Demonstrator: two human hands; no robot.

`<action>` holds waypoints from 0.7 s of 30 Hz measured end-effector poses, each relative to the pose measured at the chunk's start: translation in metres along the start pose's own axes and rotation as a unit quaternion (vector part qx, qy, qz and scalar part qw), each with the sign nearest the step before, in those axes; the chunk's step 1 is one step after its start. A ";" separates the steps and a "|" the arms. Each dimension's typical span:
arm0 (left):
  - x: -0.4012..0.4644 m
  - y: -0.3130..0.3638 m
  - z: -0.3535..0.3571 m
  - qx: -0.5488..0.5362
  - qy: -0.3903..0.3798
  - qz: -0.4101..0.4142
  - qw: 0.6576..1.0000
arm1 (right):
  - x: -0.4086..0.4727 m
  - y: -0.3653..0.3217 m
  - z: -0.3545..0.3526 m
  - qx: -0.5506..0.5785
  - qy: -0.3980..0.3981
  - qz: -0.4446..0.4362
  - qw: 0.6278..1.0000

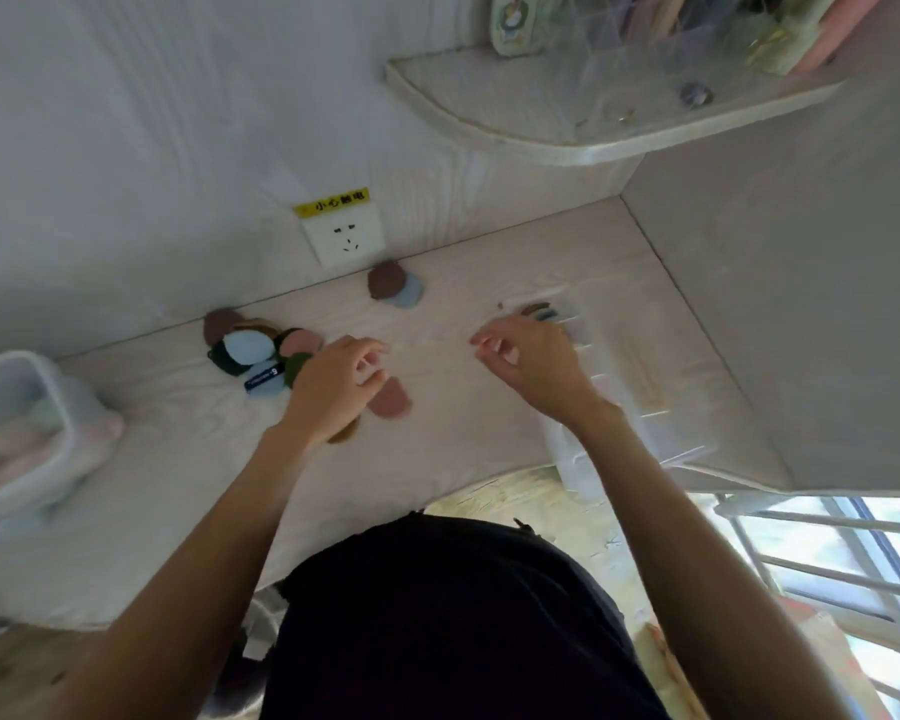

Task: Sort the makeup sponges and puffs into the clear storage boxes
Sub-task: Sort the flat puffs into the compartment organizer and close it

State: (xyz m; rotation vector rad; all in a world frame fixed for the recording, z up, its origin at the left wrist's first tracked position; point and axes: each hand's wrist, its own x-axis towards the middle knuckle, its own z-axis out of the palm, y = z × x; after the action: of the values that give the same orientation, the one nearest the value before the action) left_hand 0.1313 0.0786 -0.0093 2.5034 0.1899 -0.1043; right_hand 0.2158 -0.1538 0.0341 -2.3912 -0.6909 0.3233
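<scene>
A pile of flat puffs (253, 348) in brown, light blue, pink and dark green lies on the pale desk (178, 459) at the back left. A brown and a light blue puff (396, 287) lie apart near the wall. My left hand (336, 387) hovers over a pink puff (392, 400) and an olive-brown puff (345, 432), fingers loosely curled, holding nothing that shows. My right hand (533, 358) hangs in front of a clear compartment box (619, 376) with a few puffs in its far end; its fingers are loosely curled and hold nothing.
A clear tub (17, 433) with pale soft items stands at the left desk edge. A wall socket (344, 239) is behind the puffs. A corner shelf (567, 116) with a clear organiser hangs above right. A side panel closes off the right.
</scene>
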 end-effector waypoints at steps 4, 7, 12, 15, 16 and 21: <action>-0.043 -0.044 0.004 0.070 -0.009 -0.125 0.990 | 0.010 -0.026 0.092 -0.044 -0.118 0.053 0.991; -0.056 -0.053 0.013 0.036 0.015 -0.181 0.983 | 0.020 -0.039 0.128 -0.126 -0.128 0.075 0.981; -0.056 -0.054 0.021 -0.032 0.035 -0.214 0.976 | 0.022 -0.053 0.137 -0.131 -0.117 0.075 0.982; -0.053 -0.057 0.019 -0.070 0.010 -0.224 0.972 | 0.014 -0.049 0.130 -0.053 -0.069 0.083 0.993; -0.054 -0.058 0.016 -0.076 0.006 -0.223 0.972 | 0.009 -0.048 0.127 -0.023 -0.051 0.084 0.995; -0.066 -0.045 0.006 -0.056 0.014 -0.195 0.979 | -0.024 -0.038 0.094 0.087 0.036 0.053 0.994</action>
State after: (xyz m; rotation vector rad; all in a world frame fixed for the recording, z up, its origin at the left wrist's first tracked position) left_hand 0.0591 0.1039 -0.0326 2.3267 0.6782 -0.2122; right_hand 0.1448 -0.0947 -0.0135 -2.2647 -0.4830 0.3272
